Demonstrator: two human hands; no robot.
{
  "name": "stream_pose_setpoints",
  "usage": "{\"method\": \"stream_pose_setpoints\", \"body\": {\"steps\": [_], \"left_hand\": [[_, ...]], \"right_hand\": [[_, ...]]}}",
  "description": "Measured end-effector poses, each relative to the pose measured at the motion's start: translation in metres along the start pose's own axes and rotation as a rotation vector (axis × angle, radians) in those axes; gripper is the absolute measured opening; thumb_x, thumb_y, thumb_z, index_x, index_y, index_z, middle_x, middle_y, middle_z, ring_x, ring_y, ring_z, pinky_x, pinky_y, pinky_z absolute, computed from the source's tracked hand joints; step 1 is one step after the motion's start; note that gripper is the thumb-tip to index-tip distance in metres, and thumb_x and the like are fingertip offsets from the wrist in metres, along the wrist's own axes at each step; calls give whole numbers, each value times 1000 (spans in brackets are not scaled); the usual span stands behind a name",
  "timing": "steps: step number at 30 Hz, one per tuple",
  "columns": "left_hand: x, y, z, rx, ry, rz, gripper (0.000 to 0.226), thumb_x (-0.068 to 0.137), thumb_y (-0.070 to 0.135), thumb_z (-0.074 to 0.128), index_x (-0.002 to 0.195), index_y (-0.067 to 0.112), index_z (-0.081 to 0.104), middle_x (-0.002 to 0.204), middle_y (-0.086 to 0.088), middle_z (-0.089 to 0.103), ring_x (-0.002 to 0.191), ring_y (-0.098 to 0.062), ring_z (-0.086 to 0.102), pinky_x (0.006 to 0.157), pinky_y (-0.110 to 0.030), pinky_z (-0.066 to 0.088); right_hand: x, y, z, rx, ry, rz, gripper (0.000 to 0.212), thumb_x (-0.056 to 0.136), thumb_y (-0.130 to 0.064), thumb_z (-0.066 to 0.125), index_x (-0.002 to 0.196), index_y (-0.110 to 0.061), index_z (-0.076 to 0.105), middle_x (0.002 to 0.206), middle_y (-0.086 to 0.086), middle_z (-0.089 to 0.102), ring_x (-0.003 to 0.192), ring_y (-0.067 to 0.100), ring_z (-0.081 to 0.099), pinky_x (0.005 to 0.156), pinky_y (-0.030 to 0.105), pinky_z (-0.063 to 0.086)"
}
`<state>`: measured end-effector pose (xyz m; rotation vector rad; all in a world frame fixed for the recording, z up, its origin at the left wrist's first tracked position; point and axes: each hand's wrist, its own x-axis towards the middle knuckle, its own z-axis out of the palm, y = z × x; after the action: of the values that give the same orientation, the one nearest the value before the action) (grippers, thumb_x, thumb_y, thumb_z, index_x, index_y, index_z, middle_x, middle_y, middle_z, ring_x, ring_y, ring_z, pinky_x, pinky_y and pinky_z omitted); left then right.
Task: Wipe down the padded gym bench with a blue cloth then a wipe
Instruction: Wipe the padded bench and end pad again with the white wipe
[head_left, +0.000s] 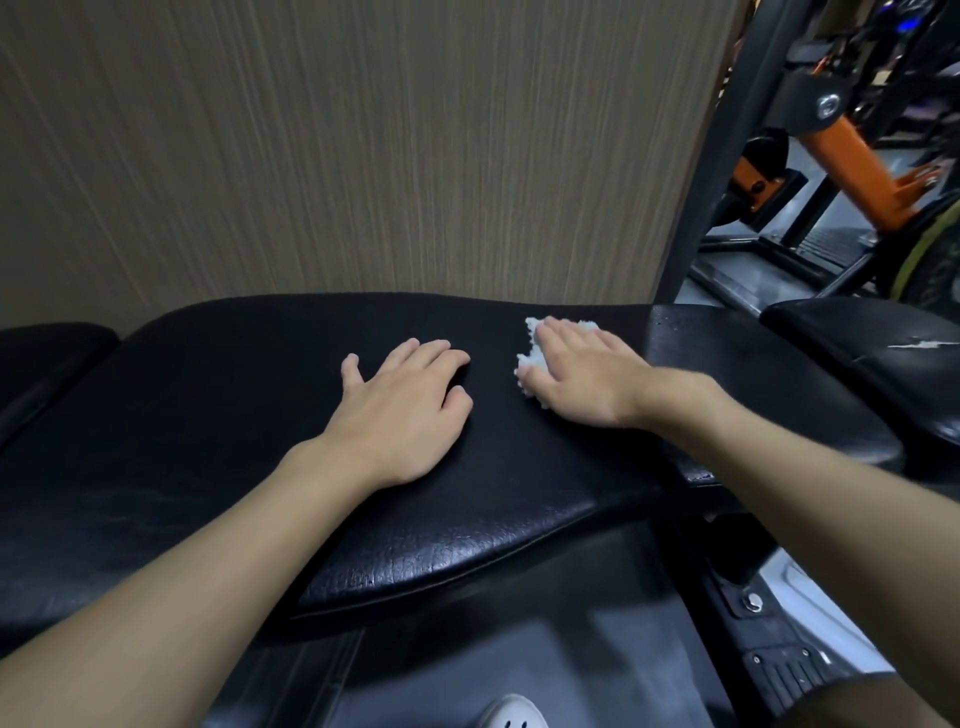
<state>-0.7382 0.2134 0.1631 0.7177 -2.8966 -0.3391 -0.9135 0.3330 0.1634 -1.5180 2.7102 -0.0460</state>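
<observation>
The padded gym bench (218, 426) is black, cracked vinyl, and spans the middle of the view. My left hand (410, 405) rests flat on its pad, fingers loosely apart, holding nothing. To its right, my right hand (582, 374) presses palm-down on a crumpled white wipe (530, 358), which pokes out past the fingers and thumb. Most of the wipe is hidden under the palm. No blue cloth is in view.
A brown wall panel (363, 145) stands right behind the bench. A dark steel upright (722, 156) rises at the right, with orange gym machines (852, 156) beyond. Another black pad (878, 348) lies at the right, one more at the left (47, 358). My white shoe (511, 714) shows below.
</observation>
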Motion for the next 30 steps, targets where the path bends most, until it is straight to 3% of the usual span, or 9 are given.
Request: {"method": "stream_pose_setpoints", "body": {"steps": [5,10,13,17,23,26,30], "left_hand": [[-5,7,-5,5,-19,-15,47,101,34,26,147,29,30,159,11,18,149,-16,7,114,-64,4],[2,33,-7,-78,21,85,47,100,30,29,146,25,35,156,12,26,146,-8,13,117,-56,6],[10,42,4,-32,-21,107,49,101,36,26,149,25,30,159,12,20,148,-10,7,117,-57,3],[13,39,11,13,-31,108,51,101,42,22,150,27,26,161,11,13,148,-10,3,116,-58,1],[14,38,13,26,-14,111,50,101,43,22,149,30,26,161,13,13,147,-8,2,117,-56,2],[16,36,13,18,-8,105,50,100,44,23,148,32,26,160,14,13,147,-7,2,117,-55,2],[16,36,14,8,-6,99,50,100,44,24,148,33,27,160,15,15,147,-7,3,117,-54,2]], "right_hand": [[-91,-13,3,-51,67,-100,89,83,-63,-3,155,-13,14,164,2,11,150,14,6,121,34,5],[-129,-12,7,-83,78,-131,87,85,-62,-5,157,-15,8,165,-1,5,150,9,-1,120,29,-3],[-112,-8,3,-92,63,-120,87,84,-63,-5,156,-15,7,165,-1,4,150,11,-1,119,27,-4],[-56,14,-1,-40,-8,-47,72,98,-56,17,155,-13,11,165,2,7,150,14,2,121,34,3],[47,51,-5,30,-8,104,63,98,-56,27,139,-10,38,149,7,39,140,23,31,112,41,23],[70,57,-8,33,-57,187,68,95,-59,26,143,-11,36,153,7,37,141,25,31,111,43,23],[53,56,-1,21,-8,143,68,97,-57,23,146,-11,31,155,6,32,145,21,24,117,41,16]]}}
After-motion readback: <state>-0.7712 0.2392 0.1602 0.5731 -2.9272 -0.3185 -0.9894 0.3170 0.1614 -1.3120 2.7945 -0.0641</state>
